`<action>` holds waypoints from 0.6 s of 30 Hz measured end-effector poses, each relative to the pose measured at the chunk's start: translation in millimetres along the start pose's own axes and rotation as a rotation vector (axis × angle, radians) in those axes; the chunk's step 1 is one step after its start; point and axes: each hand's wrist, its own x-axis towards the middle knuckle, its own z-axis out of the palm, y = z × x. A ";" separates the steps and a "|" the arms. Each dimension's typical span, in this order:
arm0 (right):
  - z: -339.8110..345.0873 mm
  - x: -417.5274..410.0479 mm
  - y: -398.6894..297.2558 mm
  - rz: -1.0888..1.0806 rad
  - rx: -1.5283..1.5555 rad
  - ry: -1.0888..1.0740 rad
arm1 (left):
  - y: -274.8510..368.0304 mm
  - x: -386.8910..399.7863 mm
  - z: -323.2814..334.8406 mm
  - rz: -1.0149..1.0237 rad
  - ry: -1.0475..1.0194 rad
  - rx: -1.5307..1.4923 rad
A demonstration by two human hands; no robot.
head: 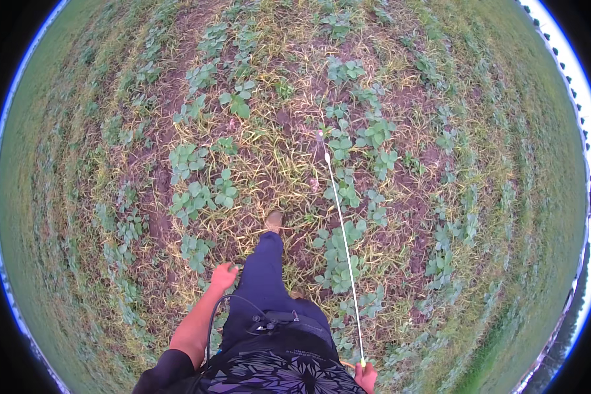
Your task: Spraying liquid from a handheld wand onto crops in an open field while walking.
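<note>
At the bottom right my right hand [366, 376] is closed around the base of a long, thin white spray wand [345, 236]. The wand slants forward and ends in a nozzle [320, 135] above the weeds between two rows of leafy crop plants. An orange hose [347, 364] shows beside that hand. My left hand [224, 276] hangs at my left side near a crop plant [195, 250]. Nothing shows in it, and its fingers are mostly hidden behind the back of the hand.
One shoe [274, 220] is planted ahead on yellowing grass [271, 157] and brown soil. Crop rows run forward on both sides, with broad-leaved plants [340, 256] close under the wand. A black cable [212, 320] loops by my waist pack [300, 325]. Trees [562, 65] line the far right horizon.
</note>
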 end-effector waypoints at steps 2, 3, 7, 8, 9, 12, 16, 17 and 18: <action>-6.7 46.5 -43.7 -0.024 -0.024 0.015 | 47.1 24.5 -32.5 0.057 0.011 -0.049; -5.1 72.5 -64.7 -0.047 -0.040 0.039 | 66.8 40.4 -47.7 0.138 0.062 -0.153; -7.1 180.3 -170.3 -0.087 0.065 0.034 | 136.5 101.5 -104.6 0.322 0.127 -0.358; -8.4 210.0 -200.8 -0.131 0.070 0.053 | 147.7 110.8 -116.2 0.326 0.154 -0.423; -7.8 239.8 -227.0 -0.164 0.076 0.079 | 162.0 116.8 -127.3 0.335 0.148 -0.421; -8.2 319.2 -305.2 -0.223 0.053 0.115 | 170.9 131.8 -154.5 0.294 0.170 -0.314; -18.0 390.5 -387.3 -0.224 0.087 0.063 | 130.2 133.9 -163.7 0.245 0.178 -0.169; -18.9 402.2 -402.9 -0.219 0.107 0.051 | 115.1 127.4 -163.6 0.206 0.197 -0.105; -19.7 411.7 -416.2 -0.214 0.126 0.035 | 108.6 122.2 -164.4 0.164 0.214 -0.042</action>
